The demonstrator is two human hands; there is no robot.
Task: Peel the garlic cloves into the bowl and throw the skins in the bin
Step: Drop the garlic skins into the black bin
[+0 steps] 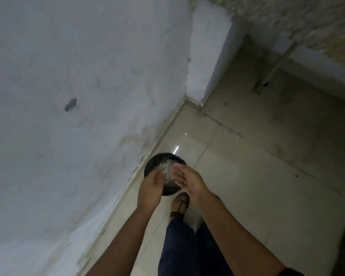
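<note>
A small round black bin [157, 159] stands on the tiled floor against the wall. Pale garlic skins [167, 166] lie in a heap inside it. My left hand [150, 186] and my right hand [189, 180] hang just above the bin's near rim, palms turned toward each other with fingers mostly straight. Some skins show between the two hands; whether they cling to the fingers or are falling is unclear. No bowl or garlic cloves are in view.
A white plastered wall [68, 116] runs along the left and juts out at a corner [203, 62]. Glossy beige floor tiles [257, 166] spread to the right. My sandalled foot [179, 204] stands right behind the bin. A thin pipe [275, 64] stands at the back right.
</note>
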